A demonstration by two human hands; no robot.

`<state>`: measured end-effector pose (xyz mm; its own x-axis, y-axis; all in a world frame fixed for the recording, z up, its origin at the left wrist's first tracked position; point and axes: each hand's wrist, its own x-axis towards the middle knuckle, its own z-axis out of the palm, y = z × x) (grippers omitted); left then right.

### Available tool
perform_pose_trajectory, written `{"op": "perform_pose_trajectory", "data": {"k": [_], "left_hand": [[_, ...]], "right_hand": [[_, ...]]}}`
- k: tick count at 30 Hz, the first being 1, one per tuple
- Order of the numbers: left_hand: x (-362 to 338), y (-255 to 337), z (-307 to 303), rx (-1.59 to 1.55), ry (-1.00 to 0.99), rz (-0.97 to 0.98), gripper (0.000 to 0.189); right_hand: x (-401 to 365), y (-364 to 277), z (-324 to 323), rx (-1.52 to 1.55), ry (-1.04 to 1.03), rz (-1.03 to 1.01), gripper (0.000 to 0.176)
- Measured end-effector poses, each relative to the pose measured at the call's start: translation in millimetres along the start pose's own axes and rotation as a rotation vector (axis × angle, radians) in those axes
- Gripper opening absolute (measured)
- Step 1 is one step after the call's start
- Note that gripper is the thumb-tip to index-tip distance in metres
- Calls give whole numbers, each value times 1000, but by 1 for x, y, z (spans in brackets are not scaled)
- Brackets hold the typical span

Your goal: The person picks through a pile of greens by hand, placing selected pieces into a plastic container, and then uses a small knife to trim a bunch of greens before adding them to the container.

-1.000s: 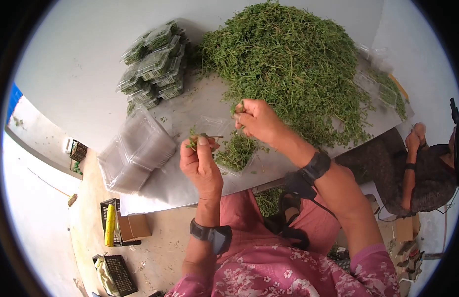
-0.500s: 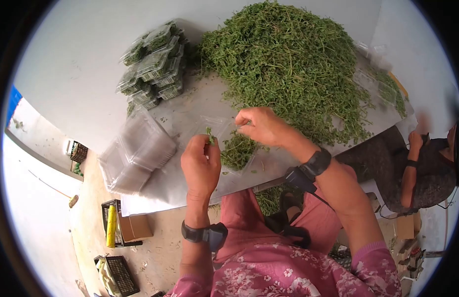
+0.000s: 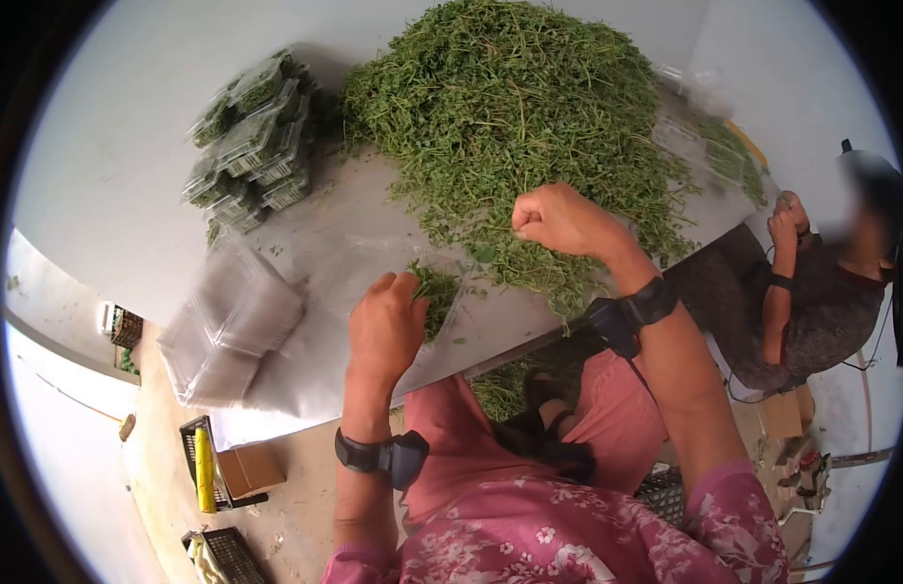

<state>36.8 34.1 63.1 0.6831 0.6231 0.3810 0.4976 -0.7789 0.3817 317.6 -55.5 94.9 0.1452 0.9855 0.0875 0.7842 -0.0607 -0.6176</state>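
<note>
My left hand is closed, its fingers curled against leafy green sprigs in an open clear plastic box. The hand hides the box's left side. My right hand is closed above the near edge of a large heap of leafy greens. Whatever its fingers hold, if anything, is hidden. Loose stems lie on the table between the box and the heap.
Filled clear boxes are stacked at the back left. Nested clear boxes stand near the table's left edge. A co-worker sits at the right. Black crates and a cardboard box are on the floor.
My left hand has moved from holding up a small sprig to the greens in the box. My right hand has moved right, over the heap's near edge. The camera view has shifted.
</note>
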Motion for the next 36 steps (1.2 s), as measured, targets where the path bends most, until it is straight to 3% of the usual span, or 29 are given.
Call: {"op": "perform_pose_trajectory", "data": {"k": [2, 11, 14, 20, 23, 26, 36], "left_hand": [[3, -3, 5, 73, -121, -13, 16], [10, -14, 16, -15, -177, -24, 15], [9, -12, 15, 9, -169, -37, 15], [2, 0, 3, -2, -90, -20, 16], [-1, 9, -2, 2, -9, -27, 14], [-6, 12, 1, -7, 99, 15, 12], [-20, 0, 11, -119, 344, 39, 13]], "right_hand": [[-3, 15, 0, -42, -60, 54, 10], [-9, 8, 18, -273, -257, 128, 14], [-7, 18, 40, -226, -156, 54, 13], [-6, 12, 37, -272, -208, 60, 7], [-6, 20, 32, -121, -87, 6, 6], [-6, 17, 22, 27, -79, 77, 13], [4, 16, 23, -37, 139, -90, 10]]}}
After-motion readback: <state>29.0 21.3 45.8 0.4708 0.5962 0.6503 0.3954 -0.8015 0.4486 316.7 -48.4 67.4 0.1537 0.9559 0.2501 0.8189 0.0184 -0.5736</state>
